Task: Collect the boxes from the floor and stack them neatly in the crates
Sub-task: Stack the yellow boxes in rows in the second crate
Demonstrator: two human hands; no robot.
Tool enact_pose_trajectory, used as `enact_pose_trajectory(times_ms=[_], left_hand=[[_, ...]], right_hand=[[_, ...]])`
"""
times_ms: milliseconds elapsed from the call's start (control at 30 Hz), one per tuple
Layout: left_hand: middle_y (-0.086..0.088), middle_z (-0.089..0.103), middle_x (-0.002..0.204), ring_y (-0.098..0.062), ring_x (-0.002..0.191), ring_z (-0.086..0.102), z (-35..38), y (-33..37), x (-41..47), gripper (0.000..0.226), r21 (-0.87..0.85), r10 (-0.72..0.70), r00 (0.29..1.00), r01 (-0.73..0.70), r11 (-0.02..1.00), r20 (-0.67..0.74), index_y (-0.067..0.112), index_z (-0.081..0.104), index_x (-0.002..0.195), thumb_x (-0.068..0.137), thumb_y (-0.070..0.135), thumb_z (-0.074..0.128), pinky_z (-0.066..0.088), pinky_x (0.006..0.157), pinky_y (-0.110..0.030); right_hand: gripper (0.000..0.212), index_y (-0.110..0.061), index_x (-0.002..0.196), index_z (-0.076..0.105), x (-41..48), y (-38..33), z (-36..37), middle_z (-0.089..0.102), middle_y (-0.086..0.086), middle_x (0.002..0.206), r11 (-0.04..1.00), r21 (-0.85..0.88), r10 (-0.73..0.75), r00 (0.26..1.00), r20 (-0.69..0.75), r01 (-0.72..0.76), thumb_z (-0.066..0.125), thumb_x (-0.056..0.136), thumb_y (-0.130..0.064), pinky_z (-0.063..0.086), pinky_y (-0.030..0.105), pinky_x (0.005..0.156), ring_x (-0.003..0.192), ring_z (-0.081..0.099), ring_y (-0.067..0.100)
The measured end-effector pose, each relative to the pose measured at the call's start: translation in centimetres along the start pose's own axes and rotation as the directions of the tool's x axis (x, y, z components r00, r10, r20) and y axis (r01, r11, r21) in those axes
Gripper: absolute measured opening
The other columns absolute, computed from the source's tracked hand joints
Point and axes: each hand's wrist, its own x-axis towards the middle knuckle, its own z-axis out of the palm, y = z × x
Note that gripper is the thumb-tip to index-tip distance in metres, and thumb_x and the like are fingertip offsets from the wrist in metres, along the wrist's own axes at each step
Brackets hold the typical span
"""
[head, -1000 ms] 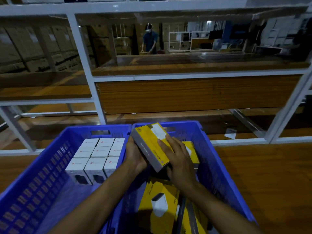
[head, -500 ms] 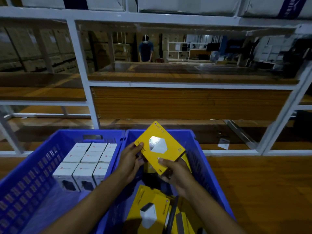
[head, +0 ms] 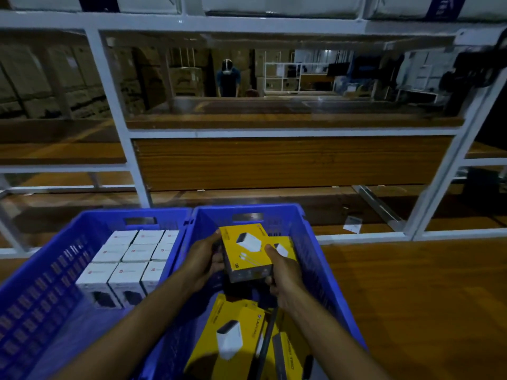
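I hold a yellow box (head: 245, 249) between my two hands, above the inside of the right blue crate (head: 315, 242). My left hand (head: 204, 260) presses on the left side of the box, with the fingers going behind it and the thumb near its top left corner. My right hand (head: 282, 272) closes on the right side and the lower right corner, with the thumb lying on the printed face. So both hands are closed on this one box, and it does not touch the crate floor. The face of the box shows a white charger and a cable, and the dark lower edge is turned toward me. Just behind the box, on my right-hand side, another yellow box (head: 285, 246) stands near the far wall of the crate; I cannot tell if the two touch. Below my wrists, nearer to me, more yellow boxes (head: 233, 335) lie in the same crate, not in order, some tilted. To the left of my left hand stands the left blue crate (head: 49, 283), touching the right one, and in it the white boxes (head: 131, 259) are packed in neat rows against its far wall. Beyond both crates is a white metal rack (head: 274, 133) with wooden shelves, and the wooden floor (head: 411, 297) is to the right of my right arm.
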Motion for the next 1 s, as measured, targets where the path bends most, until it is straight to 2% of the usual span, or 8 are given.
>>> enact_pose_trajectory(times_ms=[167, 333, 467, 567, 633, 767, 867, 1000], left_hand=[[-0.01, 0.066, 0.101, -0.022, 0.067, 0.069, 2.0, -1.0, 0.0, 0.041, 0.127, -0.206, 0.965, 0.186, 0.974, 0.164, 0.014, 0.063, 0.109, 0.104, 0.044, 0.035, 0.058, 0.065, -0.037], [-0.018, 0.062, 0.111, -0.032, 0.095, 0.063, 3.1, -1.8, 0.9, 0.018, 0.512, -0.139, 0.985, 0.069, 0.856, 0.099, 0.005, 0.061, 0.093, 0.09, 0.023, 0.062, 0.05, 0.076, -0.04], [-0.016, 0.056, 0.107, -0.032, 0.105, 0.058, 4.4, -3.3, 2.7, 0.017, 0.93, -0.085, 0.975, -0.166, 0.329, 0.204, 0.02, 0.046, 0.09, 0.092, 0.025, 0.063, 0.042, 0.081, -0.038], [-0.022, 0.049, 0.132, -0.041, 0.125, 0.046, 4.2, -5.9, 4.6, 0.04, 0.96, -0.097, 0.957, -0.267, 0.082, 0.274, 0.004, 0.047, 0.127, 0.096, 0.028, 0.058, 0.038, 0.099, -0.042], [-0.02, 0.035, 0.151, -0.04, 0.14, 0.031, 3.9, -7.2, 5.5, 0.063, 0.956, -0.048, 0.957, -0.288, -0.049, 0.286, 0.003, 0.035, 0.143, 0.095, 0.034, 0.06, 0.032, 0.111, -0.048], [-0.014, 0.041, 0.146, -0.035, 0.14, 0.033, 4.4, -8.0, 6.8, 0.055, 0.936, 0.04, 0.941, -0.328, -0.128, 0.335, 0.009, 0.039, 0.138, 0.095, 0.035, 0.059, 0.041, 0.1, -0.046], [-0.013, 0.047, 0.135, -0.034, 0.13, 0.043, 5.0, -8.5, 7.9, 0.044, 0.926, 0.114, 0.928, -0.331, -0.184, 0.355, 0.008, 0.048, 0.127, 0.093, 0.033, 0.06, 0.045, 0.092, -0.046], [-0.013, 0.047, 0.134, -0.032, 0.127, 0.045, 5.3, -8.8, 8.7, 0.044, 0.922, 0.115, 0.933, -0.31, -0.23, 0.342, 0.007, 0.05, 0.126, 0.093, 0.034, 0.062, 0.048, 0.089, -0.046]], right_hand=[[0.042, -0.008, 0.071, 0.052, 2.3, 0.4, -0.7, 0.041, 0.011, 0.053, 0.995, 0.088, 0.065, 0.989, -0.134, -0.054, 0.063, 0.095, -0.041, 0.024, 0.02, 0.036, 0.038, 0.032, 0.018], [0.03, -0.005, 0.08, 0.053, 3.7, 1.3, -0.8, 0.041, 0.01, 0.056, 0.98, 0.176, 0.128, 0.972, -0.196, -0.093, 0.063, 0.096, -0.027, 0.029, 0.023, 0.037, 0.044, 0.037, 0.02], [0.025, 0.004, 0.109, 0.059, 3.9, 2.4, -0.7, 0.056, 0.019, 0.078, 0.941, 0.297, 0.247, 0.925, -0.288, -0.159, 0.063, 0.094, -0.015, 0.042, 0.032, 0.046, 0.054, 0.049, 0.025], [0.032, 0.007, 0.122, 0.056, 3.4, 2.4, -0.6, 0.056, 0.022, 0.1, 0.921, 0.347, 0.29, 0.907, -0.306, -0.178, 0.06, 0.093, -0.007, 0.049, 0.039, 0.053, 0.064, 0.051, 0.028], [0.03, 0.006, 0.121, 0.056, 3.1, 1.8, -0.6, 0.056, 0.019, 0.092, 0.928, 0.341, 0.268, 0.907, -0.325, -0.152, 0.058, 0.093, -0.005, 0.051, 0.043, 0.06, 0.064, 0.05, 0.027], [0.015, 0.004, 0.107, 0.054, 3.4, 1.3, -0.5, 0.045, 0.011, 0.071, 0.951, 0.285, 0.224, 0.906, -0.359, -0.122, 0.054, 0.095, -0.003, 0.053, 0.052, 0.08, 0.06, 0.045, 0.024], [0.025, 0.009, 0.113, 0.056, 3.4, 0.6, -0.1, 0.052, 0.013, 0.074, 0.939, 0.319, 0.227, 0.927, -0.298, -0.127, 0.054, 0.093, -0.006, 0.048, 0.041, 0.07, 0.062, 0.051, 0.027], [0.014, -0.002, 0.109, 0.052, 3.8, -0.7, -0.1, 0.051, 0.028, 0.138, 0.881, 0.443, 0.286, 0.932, -0.221, -0.166, 0.051, 0.095, -0.004, 0.049, 0.053, 0.101, 0.122, 0.053, 0.048]])
